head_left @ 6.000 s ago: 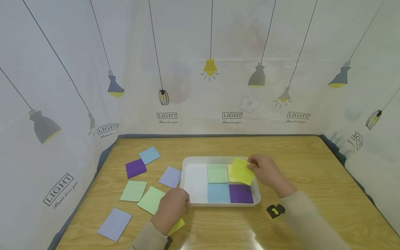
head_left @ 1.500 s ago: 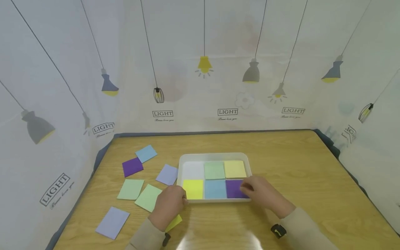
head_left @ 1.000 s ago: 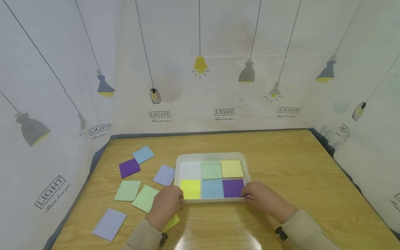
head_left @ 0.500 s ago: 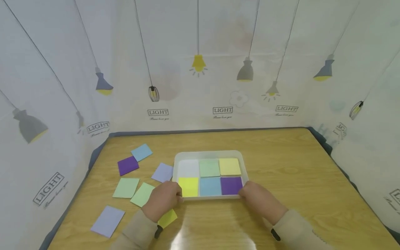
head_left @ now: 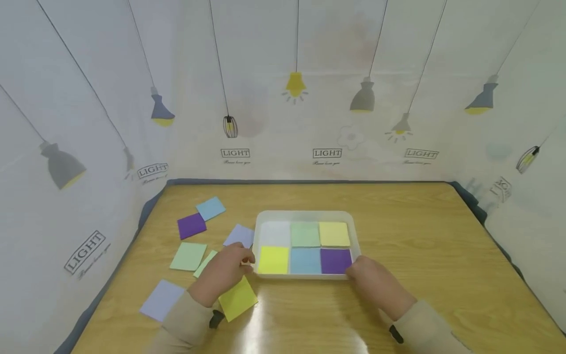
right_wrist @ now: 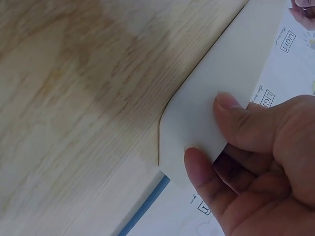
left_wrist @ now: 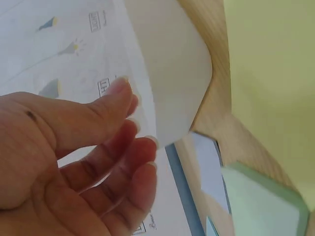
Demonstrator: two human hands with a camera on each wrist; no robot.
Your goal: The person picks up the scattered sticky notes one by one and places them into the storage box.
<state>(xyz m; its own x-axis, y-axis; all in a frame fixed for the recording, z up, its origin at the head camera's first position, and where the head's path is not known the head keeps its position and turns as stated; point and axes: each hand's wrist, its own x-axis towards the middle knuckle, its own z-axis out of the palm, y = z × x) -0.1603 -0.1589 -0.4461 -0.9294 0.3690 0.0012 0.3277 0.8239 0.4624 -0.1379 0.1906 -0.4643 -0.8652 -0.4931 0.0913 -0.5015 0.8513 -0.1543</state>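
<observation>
As our left grip (head_left: 224, 270) loosens off the tray (head_left: 305, 215), our right grip (head_left: 376, 282) pinches its corner, presumably steadying the notes (head_left: 305, 261) inside

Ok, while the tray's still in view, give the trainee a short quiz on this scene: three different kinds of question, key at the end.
1. Count: how many note pads lie inside the white tray?
2. True or false: the right hand is at the tray's near left corner.
3. Multiple choice: which spot in the tray holds no pad?
A. far right
B. near middle
C. far left

Key
1. Five: a bright yellow pad, a blue pad, a purple pad, a green pad and a pale yellow pad.
2. False; it is at the near right corner.
3. C.
</observation>
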